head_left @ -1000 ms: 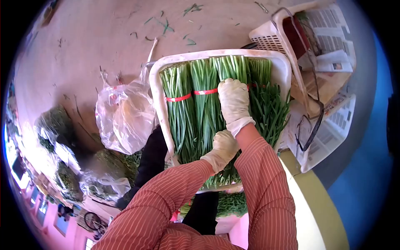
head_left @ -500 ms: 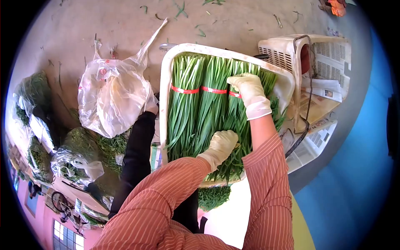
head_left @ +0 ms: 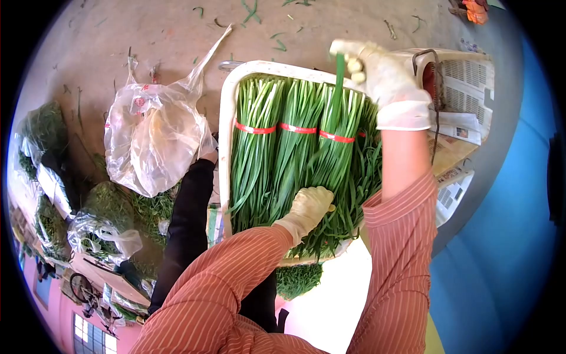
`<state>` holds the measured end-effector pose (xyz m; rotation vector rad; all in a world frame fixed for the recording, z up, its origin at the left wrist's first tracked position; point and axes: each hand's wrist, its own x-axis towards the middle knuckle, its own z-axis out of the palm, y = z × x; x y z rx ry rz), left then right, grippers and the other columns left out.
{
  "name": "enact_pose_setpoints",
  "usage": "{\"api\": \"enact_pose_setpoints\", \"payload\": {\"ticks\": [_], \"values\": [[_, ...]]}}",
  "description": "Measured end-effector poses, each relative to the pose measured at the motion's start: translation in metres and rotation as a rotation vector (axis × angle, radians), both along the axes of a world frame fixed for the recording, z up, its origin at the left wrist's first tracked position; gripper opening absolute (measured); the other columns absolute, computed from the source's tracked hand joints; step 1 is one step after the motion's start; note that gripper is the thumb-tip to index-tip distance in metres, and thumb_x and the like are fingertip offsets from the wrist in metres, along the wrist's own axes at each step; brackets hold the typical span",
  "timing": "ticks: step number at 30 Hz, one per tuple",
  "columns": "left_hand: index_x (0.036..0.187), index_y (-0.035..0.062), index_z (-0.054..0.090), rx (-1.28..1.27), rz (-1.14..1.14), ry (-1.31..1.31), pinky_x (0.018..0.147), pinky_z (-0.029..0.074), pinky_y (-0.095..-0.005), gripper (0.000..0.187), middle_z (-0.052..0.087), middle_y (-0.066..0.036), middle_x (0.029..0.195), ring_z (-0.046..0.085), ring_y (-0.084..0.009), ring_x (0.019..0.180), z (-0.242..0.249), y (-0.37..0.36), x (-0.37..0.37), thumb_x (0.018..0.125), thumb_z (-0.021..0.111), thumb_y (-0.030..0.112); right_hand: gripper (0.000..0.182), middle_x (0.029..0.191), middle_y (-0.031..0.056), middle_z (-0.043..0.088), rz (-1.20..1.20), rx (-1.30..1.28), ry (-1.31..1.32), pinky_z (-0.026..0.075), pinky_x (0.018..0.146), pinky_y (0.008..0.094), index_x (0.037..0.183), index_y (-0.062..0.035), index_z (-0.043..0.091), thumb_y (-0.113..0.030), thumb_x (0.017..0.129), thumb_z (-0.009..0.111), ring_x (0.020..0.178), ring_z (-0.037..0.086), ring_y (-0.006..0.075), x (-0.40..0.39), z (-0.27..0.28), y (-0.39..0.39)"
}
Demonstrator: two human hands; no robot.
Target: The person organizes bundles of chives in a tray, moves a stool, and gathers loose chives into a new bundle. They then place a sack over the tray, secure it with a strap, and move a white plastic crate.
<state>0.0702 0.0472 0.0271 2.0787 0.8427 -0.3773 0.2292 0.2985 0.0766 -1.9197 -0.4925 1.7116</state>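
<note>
While the left hand [head_left: 311, 206] lies flat and gloved on the leafy ends of the chive bundles [head_left: 295, 153], seemingly to keep them from shifting, the right hand [head_left: 383, 74] is raised above the far rim of the tray [head_left: 227, 118] with its fingers pinched on a single green stalk [head_left: 339, 88], which runs down from the glove into the bundle nearest that hand. The bundles lie side by side in the tray, cut ends toward its far rim, each bound with a red band [head_left: 295, 128], so they stay tight and aligned. To the left of the tray a crumpled clear plastic bag [head_left: 150, 138] rests on the floor, and further left are bagged greens [head_left: 47, 153]. To the right of the tray stands a white basket [head_left: 463, 82] with folded newspapers [head_left: 457, 127] just beside it.
</note>
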Motion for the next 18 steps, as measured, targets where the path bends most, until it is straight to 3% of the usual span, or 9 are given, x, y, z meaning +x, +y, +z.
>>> {"api": "enact_pose_setpoints", "payload": {"ticks": [3,5,7,9,10,12,14,16,18], "values": [[0.073,0.0099,0.069,-0.003,-0.005,0.009,0.043,0.051,-0.0325,0.046,0.063,-0.003,0.061,0.069,-0.0193,0.057,0.002,0.0,-0.001,0.078,0.071,0.056,0.021,0.078,-0.0025,0.06,-0.001,0.223,-0.15,0.043,0.052,0.0173,0.1,-0.0023,0.07,-0.017,0.086,0.075,0.066,0.054,0.0047,0.016,0.031,0.033],[0.073,0.0095,0.069,0.029,-0.004,-0.004,0.043,0.051,-0.0325,0.046,0.063,-0.003,0.062,0.07,-0.0195,0.058,0.003,0.003,-0.001,0.078,0.071,0.055,0.012,0.071,-0.0068,0.055,-0.291,0.484,-0.162,0.038,0.046,0.0146,0.081,-0.0116,0.061,-0.008,0.089,0.07,0.056,0.048,0.0018,-0.007,0.09,0.041],[0.073,0.0089,0.069,-0.05,-0.029,0.054,0.043,0.051,-0.0326,0.046,0.064,-0.004,0.063,0.07,-0.0204,0.058,0.004,0.004,0.001,0.078,0.072,0.055,0.014,0.068,-0.0063,0.054,-0.299,0.843,-0.205,0.039,0.044,0.0167,0.09,-0.0097,0.059,-0.004,0.086,0.071,0.051,0.048,0.005,-0.002,0.118,0.045],[0.073,0.0087,0.069,-0.062,-0.031,0.052,0.044,0.051,-0.0327,0.046,0.065,-0.005,0.063,0.07,-0.0209,0.059,0.002,0.0,0.0,0.078,0.072,0.054,0.015,0.075,-0.0019,0.055,-0.102,1.184,-0.112,0.044,0.07,0.0234,0.1,-0.0007,0.064,-0.015,0.097,0.061,0.066,0.05,0.0092,0.033,0.12,0.043],[0.073,0.0085,0.069,-0.067,-0.022,0.055,0.044,0.052,-0.0327,0.046,0.065,-0.005,0.064,0.071,-0.0214,0.059,0.0,0.0,0.001,0.078,0.072,0.054,0.015,0.075,-0.0019,0.055,-0.1,1.188,-0.117,0.044,0.07,0.0234,0.1,-0.0007,0.064,-0.015,0.097,0.061,0.066,0.05,0.0092,0.052,0.123,0.036],[0.074,0.0083,0.07,-0.081,-0.022,0.063,0.045,0.052,-0.033,0.046,0.065,-0.005,0.064,0.071,-0.0217,0.06,0.002,0.002,0.001,0.078,0.072,0.054,0.032,0.091,0.0011,0.065,0.052,0.819,-1.116,0.05,0.075,0.0242,0.109,-0.0017,0.068,-0.027,0.091,0.071,0.084,0.06,0.0104,0.078,0.116,0.006],[0.075,0.0082,0.071,-0.094,-0.014,0.067,0.047,0.053,-0.034,0.046,0.066,-0.006,0.065,0.071,-0.0225,0.062,0.004,0.004,0.001,0.079,0.072,0.054,0.047,0.105,0.0086,0.065,0.188,0.393,-1.106,0.047,0.087,0.0327,0.137,-0.0021,0.055,-0.02,0.093,0.061,0.091,0.058,0.0208,0.06,0.085,-0.045],[0.075,0.0082,0.071,-0.09,-0.012,0.064,0.048,0.053,-0.0342,0.046,0.067,-0.006,0.066,0.072,-0.0228,0.062,0.005,0.005,0.001,0.079,0.071,0.054,0.052,0.128,0.0254,0.059,0.261,0.448,-1.027,0.038,0.11,0.038,0.137,0.0085,0.049,-0.023,0.097,0.058,0.125,0.054,0.0317,0.03,0.034,-0.11],[0.076,0.0083,0.072,-0.104,-0.039,0.115,0.05,0.054,-0.0353,0.047,0.068,-0.006,0.067,0.072,-0.0239,0.064,0.006,0.006,0.003,0.079,0.071,0.055,0.069,0.134,0.0271,0.054,0.331,0.333,-1.056,0.037,0.112,0.0407,0.144,0.0083,0.039,-0.034,0.095,0.063,0.125,0.053,0.0381,-0.001,-0.007,-0.157]]}}
